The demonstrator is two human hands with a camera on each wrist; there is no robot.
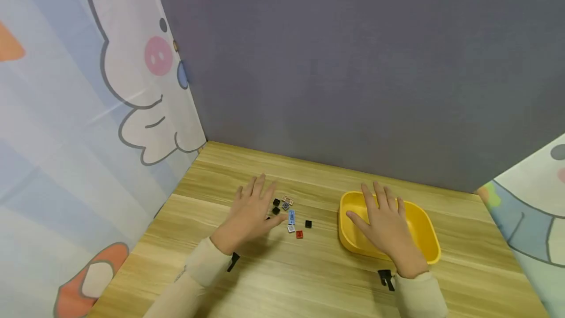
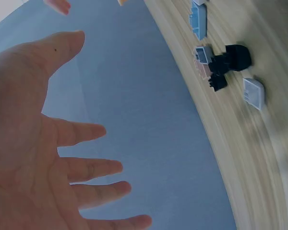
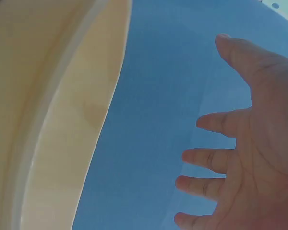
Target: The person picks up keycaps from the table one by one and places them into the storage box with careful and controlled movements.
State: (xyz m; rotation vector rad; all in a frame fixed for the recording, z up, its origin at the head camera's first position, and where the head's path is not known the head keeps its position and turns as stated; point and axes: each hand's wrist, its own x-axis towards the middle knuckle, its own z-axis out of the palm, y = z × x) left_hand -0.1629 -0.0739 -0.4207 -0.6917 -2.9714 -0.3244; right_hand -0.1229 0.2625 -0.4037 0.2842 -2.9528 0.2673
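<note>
My left hand [image 1: 249, 215] hovers over the table with its fingers spread and straight, holding nothing. Beside its thumb lie several small keycaps: a long blue keycap [image 1: 291, 217], a white keycap [image 1: 291, 228], a red keycap [image 1: 299, 234] and a black keycap [image 1: 308, 224] standing a little apart. In the left wrist view, another pale keycap [image 2: 253, 93] and a black keycap [image 2: 238, 57] show, partly covered by the hand in the head view. My right hand [image 1: 388, 225], also spread and free of any object, is above the yellow basin [image 1: 425, 225] and hides part of its inside.
The wood-grain table [image 1: 309, 278] ends at a grey upright panel [image 1: 344, 72] behind. A cartoon-print curtain [image 1: 66, 126] borders the left side, and a similar printed cloth [image 1: 529, 215] the right. Each wrist carries a black bracket [image 1: 386, 278].
</note>
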